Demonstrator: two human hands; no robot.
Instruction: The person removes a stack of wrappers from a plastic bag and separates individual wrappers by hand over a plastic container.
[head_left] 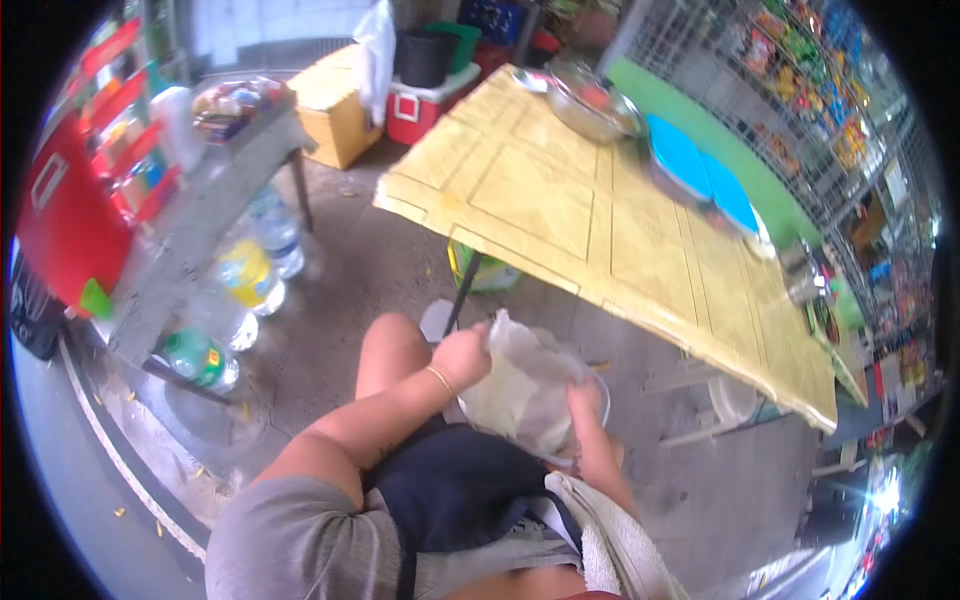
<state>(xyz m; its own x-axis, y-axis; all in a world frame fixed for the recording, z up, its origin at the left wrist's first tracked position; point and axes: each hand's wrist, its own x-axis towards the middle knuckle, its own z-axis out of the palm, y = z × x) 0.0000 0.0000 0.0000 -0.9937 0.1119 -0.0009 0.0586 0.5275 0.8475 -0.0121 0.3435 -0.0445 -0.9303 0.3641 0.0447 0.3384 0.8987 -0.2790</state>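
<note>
A round, whitish translucent basin sits low in front of my lap, beside the table's near edge. Pale, thin, crumpled material, plastic or cloth, lies inside it and rises at the left rim. My left hand, with a bracelet at the wrist, is closed on a raised piece of this material. On the opposite side my right hand is at the basin's inner wall; its fingers are blurred and partly hidden. Whether anything else is in the basin cannot be made out.
A yellow-covered table carries a metal bowl and blue-lidded containers. Several bottles stand under a grey bench at left. A red cooler and a wooden box stand behind. A stool is under the table.
</note>
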